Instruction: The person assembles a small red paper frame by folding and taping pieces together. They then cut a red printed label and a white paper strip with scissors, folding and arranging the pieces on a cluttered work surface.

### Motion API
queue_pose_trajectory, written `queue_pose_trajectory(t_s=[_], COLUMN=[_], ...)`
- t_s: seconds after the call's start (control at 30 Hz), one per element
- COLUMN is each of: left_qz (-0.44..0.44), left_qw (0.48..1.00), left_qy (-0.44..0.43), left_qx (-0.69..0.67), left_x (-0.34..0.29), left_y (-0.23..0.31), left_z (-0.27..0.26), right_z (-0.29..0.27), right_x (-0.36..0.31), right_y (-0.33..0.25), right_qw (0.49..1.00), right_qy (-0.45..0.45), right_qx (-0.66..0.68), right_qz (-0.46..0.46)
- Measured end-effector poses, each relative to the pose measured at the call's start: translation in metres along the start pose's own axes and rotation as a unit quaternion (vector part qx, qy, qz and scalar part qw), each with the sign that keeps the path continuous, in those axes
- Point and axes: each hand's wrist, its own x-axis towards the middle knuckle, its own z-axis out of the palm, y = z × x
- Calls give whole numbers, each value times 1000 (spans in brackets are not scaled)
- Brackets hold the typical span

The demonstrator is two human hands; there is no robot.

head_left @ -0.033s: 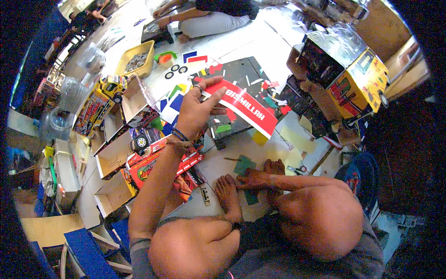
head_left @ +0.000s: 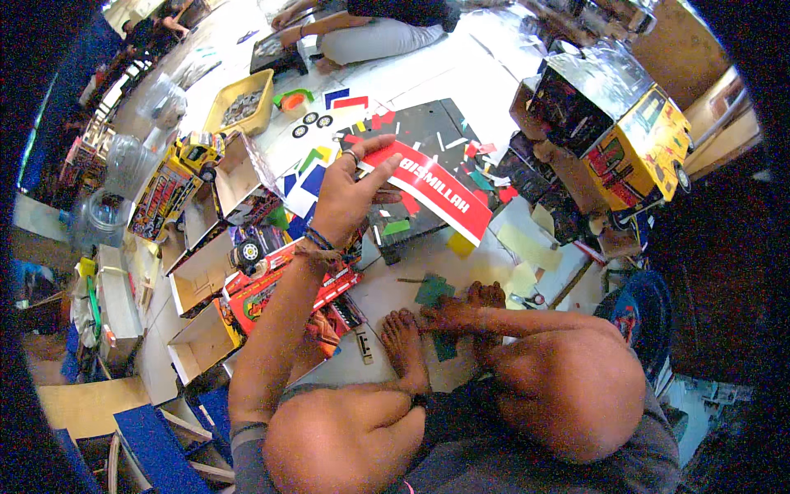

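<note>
A glossy red strip [head_left: 444, 196] with white lettering and a white edge is held up by my left hand [head_left: 346, 193], with the thumb on its face and the fingers around its left end. Behind and below it lies a low black board [head_left: 395, 230] strewn with coloured scraps. My right hand [head_left: 448, 314] is down between my feet, over dark green pieces [head_left: 434, 290] on the floor. Its fingers are bent downward and partly hidden, so whether they grip a piece is unclear. Under my left forearm is a red toy truck [head_left: 284, 288] with printed sides.
Toy truck bodies [head_left: 206, 276] crowd the left, near a yellow toy truck [head_left: 169, 189]. A yellow basin [head_left: 262, 105] and loose black wheels [head_left: 313, 123] lie beyond. A large yellow toy truck [head_left: 634, 148] stands right; scissors [head_left: 527, 300] lie near my foot. Another person [head_left: 378, 41] sits ahead.
</note>
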Motion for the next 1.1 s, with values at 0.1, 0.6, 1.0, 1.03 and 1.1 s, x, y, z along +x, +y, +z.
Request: queue_pose_trajectory(t_s=[0.1, 0.6, 1.0, 1.03, 1.1], left_qz=[-24, -73, 29, 56, -4], left_qw=[999, 986, 999, 996, 989], left_qy=[-2, 74, 24, 19, 52], left_qx=[-29, -133, 30, 69, 142], left_x=[9, 2, -25, -24, -26], left_y=[-10, -39, -29, -28, -25], left_z=[1, 17, 13, 13, 11], right_z=[-10, -52, -106, -107, -110], right_x=[20, 262, 177, 181, 188], right_y=[30, 328, 173, 166, 151], right_qw=[999, 841, 986, 987, 980], right_qy=[-24, -26, 111, 120, 148], right_qx=[-29, -521, 79, 23, -102], right_qz=[9, -147, -96, -101, -84])
